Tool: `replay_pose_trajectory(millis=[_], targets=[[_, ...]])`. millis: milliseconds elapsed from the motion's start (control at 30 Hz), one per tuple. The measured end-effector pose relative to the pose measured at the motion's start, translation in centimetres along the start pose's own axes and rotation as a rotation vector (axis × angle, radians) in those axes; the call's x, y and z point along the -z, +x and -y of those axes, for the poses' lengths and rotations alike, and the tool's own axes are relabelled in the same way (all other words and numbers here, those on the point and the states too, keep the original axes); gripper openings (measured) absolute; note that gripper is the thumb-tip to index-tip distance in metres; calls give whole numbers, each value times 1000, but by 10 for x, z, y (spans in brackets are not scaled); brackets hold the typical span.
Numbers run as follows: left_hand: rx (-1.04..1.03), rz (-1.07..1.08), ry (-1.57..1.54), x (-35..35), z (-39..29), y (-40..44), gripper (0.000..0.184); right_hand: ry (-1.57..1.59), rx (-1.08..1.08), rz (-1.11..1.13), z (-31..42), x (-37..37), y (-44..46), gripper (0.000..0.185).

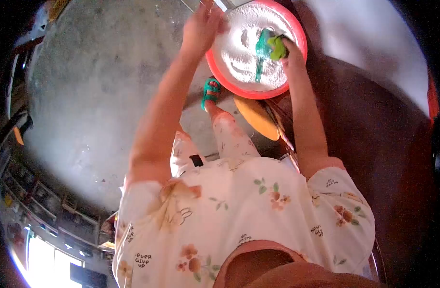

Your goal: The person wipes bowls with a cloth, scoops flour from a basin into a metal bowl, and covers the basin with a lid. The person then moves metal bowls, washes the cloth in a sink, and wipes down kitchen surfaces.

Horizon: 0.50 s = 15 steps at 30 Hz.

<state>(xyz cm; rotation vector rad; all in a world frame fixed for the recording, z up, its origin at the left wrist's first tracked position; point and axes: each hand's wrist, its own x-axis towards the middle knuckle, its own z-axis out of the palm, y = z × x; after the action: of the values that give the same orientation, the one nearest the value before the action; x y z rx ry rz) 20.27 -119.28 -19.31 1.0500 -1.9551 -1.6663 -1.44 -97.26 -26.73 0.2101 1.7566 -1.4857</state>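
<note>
Shop or storeroom: shelves (47,199), concrete floor (100,105)

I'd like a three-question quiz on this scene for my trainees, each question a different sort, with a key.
1. Which hand holds the light green item?
2. The contents of the tub are:
a) black
b) white
c) brown
3. True or false: the tub's rim is blue.

Key:
1. The right hand.
2. b
3. False; the rim is red.
</note>
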Motion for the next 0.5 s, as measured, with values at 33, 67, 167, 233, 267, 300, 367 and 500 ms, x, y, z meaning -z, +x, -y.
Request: replay_pose_trajectory(millis=[33,67,167,233,267,300,367,500], targets=[[-16,8,8,-9,-22,29,27,79,6,157,-16,5,-15,32],[62,-101,-56,-22,-35,62,32,-166,190,165,-47,23,-18,33],[246,-100,-95,-43,-31,135,46,61,-104,187,-84,39,-52,32],[253,82,68,-52,-6,164,37,88,-145,221,-106,48,-74,31],[157,148,316,-57,14,180,37,97,-138,196,-115,52,-82,32],[59,213,561,-58,26,189,40,-184,130,282,-127,62,-84,33],[-183,340,775,-36,14,182,36,-358,317,275,-146,75,-88,35],[322,-37,-56,-74,-31,104,31,-283,274,172,-127,67,-117,31]])
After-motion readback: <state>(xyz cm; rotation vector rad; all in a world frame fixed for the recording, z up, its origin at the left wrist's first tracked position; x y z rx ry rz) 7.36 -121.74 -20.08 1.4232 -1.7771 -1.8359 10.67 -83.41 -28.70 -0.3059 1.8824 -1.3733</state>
